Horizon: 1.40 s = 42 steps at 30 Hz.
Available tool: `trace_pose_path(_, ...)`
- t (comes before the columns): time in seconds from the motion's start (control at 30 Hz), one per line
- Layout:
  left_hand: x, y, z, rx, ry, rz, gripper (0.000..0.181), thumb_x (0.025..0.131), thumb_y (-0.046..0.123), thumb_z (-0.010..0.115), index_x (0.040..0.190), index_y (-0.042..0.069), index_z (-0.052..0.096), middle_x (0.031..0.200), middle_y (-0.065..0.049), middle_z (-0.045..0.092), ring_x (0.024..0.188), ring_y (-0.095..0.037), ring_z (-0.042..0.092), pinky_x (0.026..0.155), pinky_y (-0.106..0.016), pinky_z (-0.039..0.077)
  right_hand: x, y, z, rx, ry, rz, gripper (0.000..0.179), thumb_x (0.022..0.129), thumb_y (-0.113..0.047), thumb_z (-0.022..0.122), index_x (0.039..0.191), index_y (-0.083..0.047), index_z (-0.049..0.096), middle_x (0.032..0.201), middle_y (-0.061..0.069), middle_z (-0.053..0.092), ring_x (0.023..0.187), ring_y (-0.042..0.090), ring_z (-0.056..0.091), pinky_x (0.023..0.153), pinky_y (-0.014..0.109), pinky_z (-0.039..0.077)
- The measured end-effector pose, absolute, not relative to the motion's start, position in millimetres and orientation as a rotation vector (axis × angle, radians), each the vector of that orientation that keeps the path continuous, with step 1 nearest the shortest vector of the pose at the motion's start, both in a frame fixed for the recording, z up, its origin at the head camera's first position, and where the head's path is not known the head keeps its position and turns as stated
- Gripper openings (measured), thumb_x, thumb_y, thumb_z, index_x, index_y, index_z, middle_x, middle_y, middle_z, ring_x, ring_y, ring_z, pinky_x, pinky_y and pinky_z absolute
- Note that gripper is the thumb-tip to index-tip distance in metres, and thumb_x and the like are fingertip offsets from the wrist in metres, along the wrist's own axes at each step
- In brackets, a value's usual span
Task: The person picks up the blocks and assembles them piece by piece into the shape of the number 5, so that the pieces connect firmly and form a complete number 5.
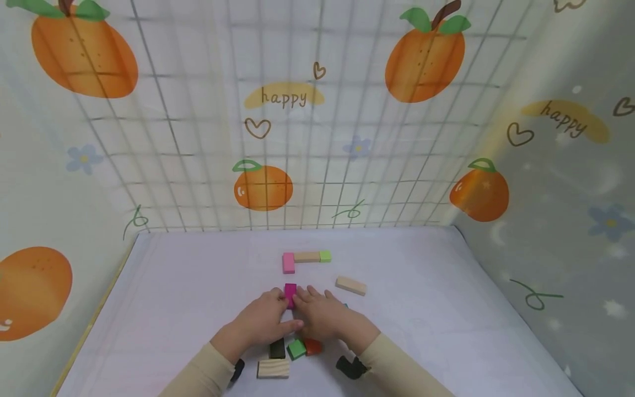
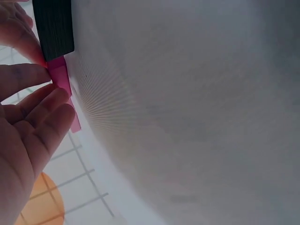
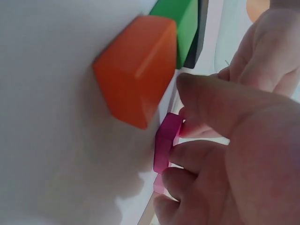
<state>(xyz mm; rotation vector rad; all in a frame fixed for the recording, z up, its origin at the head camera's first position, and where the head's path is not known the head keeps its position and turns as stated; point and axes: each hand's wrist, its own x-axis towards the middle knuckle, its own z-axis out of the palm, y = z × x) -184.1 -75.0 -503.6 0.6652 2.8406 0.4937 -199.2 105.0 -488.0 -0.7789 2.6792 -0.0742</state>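
A magenta block [image 1: 290, 293] lies on the white surface between both hands. My left hand [image 1: 263, 318] touches its left side with the fingertips, thumb pointing right. From the other side, the fingers of my right hand [image 1: 322, 315] rest against it, slightly bent. Its shape shows again in the right wrist view, where the magenta block [image 3: 166, 140] meets the right fingertips. Farther out, a pink block [image 1: 289, 263], a plain wooden block [image 1: 306, 257] and a light green block [image 1: 324, 256] join in a row, the pink one turned toward me.
Nearer me lie a black block [image 1: 277, 350], a green block [image 1: 296, 349], an orange-red block [image 1: 313, 346] and a grained wooden block [image 1: 273, 369]. Another wooden block [image 1: 351, 285] lies right of the hands. A blue piece [image 1: 345, 305] peeks out behind the right hand.
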Motion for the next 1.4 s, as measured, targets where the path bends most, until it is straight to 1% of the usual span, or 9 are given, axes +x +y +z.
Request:
trace_pose_path(0.1, -187, -74, -503, 0.676, 2.84, 0.482, 0.083, 0.082, 0.073, 0.046, 0.128, 0.005, 0.058, 0.13, -0.015, 0.053, 0.114, -0.024, 0.056, 0.096, -0.043, 0.048, -201, 104, -487, -0.767, 2.684, -0.078, 0.08, 0.08, -0.053, 0.066, 0.146, -0.019, 0.037, 0.154, 0.001, 0.032, 0.144, 0.028, 0.022, 0.11, 0.061, 0.024)
trace_pose_path(0.2, -191, -74, -504, 0.675, 2.835, 0.448, 0.085, 0.082, 0.075, 0.043, 0.129, 0.006, 0.057, 0.133, -0.014, 0.051, 0.116, -0.024, 0.054, 0.097, -0.043, 0.047, -204, 103, -487, -0.756, 2.686, -0.068, 0.081, 0.079, -0.051, 0.068, 0.147, -0.02, 0.035, 0.154, 0.0, 0.031, 0.144, 0.028, 0.022, 0.11, 0.062, 0.023)
trace_pose_path(0.37, -199, -74, -504, 0.662, 2.824, 0.437, 0.084, 0.08, 0.077, 0.044, 0.126, 0.008, 0.06, 0.129, -0.011, 0.053, 0.107, -0.02, 0.055, 0.094, -0.042, 0.049, -210, 101, -489, -0.736, 2.669, -0.053, 0.079, 0.082, -0.05, 0.065, 0.148, -0.021, 0.033, 0.154, -0.002, 0.031, 0.144, 0.027, 0.023, 0.109, 0.063, 0.023)
trace_pose_path(0.57, -208, -75, -503, 0.68, 2.838, 0.431, 0.079, 0.08, 0.076, 0.045, 0.118, 0.008, 0.063, 0.121, -0.01, 0.056, 0.094, -0.016, 0.055, 0.086, -0.039, 0.052, -219, 100, -489, -0.662, 2.642, -0.118, 0.071, 0.086, -0.046, 0.063, 0.147, -0.023, 0.034, 0.15, -0.004, 0.038, 0.143, 0.024, 0.026, 0.11, 0.062, 0.023)
trace_pose_path(0.67, -210, -75, -503, 0.68, 2.839, 0.433, 0.077, 0.081, 0.075, 0.046, 0.117, 0.009, 0.063, 0.119, -0.009, 0.056, 0.092, -0.015, 0.053, 0.084, -0.038, 0.052, -222, 99, -490, -0.644, 2.638, -0.142, 0.069, 0.087, -0.045, 0.062, 0.147, -0.023, 0.035, 0.149, -0.004, 0.04, 0.143, 0.024, 0.028, 0.11, 0.062, 0.023)
trace_pose_path(0.83, -210, -75, -502, 0.669, 2.839, 0.449, 0.076, 0.081, 0.072, 0.049, 0.118, 0.007, 0.063, 0.12, -0.01, 0.055, 0.093, -0.016, 0.054, 0.085, -0.039, 0.052, -225, 98, -493, -0.634, 2.639, -0.133, 0.07, 0.087, -0.046, 0.062, 0.147, -0.025, 0.034, 0.149, -0.005, 0.04, 0.143, 0.024, 0.028, 0.11, 0.062, 0.023)
trace_pose_path(1.1, -209, -73, -504, 0.657, 2.855, 0.445, 0.076, 0.082, 0.072, 0.049, 0.123, 0.008, 0.061, 0.122, -0.01, 0.055, 0.096, -0.017, 0.054, 0.088, -0.04, 0.051, -226, 98, -491, -0.66, 2.642, -0.104, 0.071, 0.087, -0.046, 0.061, 0.148, -0.023, 0.033, 0.15, -0.005, 0.038, 0.143, 0.025, 0.028, 0.11, 0.061, 0.024)
trace_pose_path(1.2, -209, -73, -504, 0.662, 2.862, 0.443, 0.076, 0.083, 0.071, 0.048, 0.12, 0.007, 0.063, 0.122, -0.011, 0.055, 0.098, -0.018, 0.055, 0.088, -0.04, 0.051, -226, 98, -492, -0.659, 2.639, -0.108, 0.071, 0.087, -0.045, 0.062, 0.148, -0.023, 0.033, 0.15, -0.005, 0.037, 0.143, 0.025, 0.028, 0.11, 0.061, 0.024)
trace_pose_path(1.4, -209, -75, -503, 0.653, 2.865, 0.456, 0.077, 0.084, 0.072, 0.045, 0.122, 0.007, 0.062, 0.126, -0.012, 0.054, 0.104, -0.02, 0.055, 0.091, -0.041, 0.05, -227, 100, -492, -0.648, 2.637, -0.139, 0.071, 0.087, -0.043, 0.062, 0.148, -0.025, 0.032, 0.151, -0.005, 0.036, 0.144, 0.023, 0.025, 0.111, 0.061, 0.021)
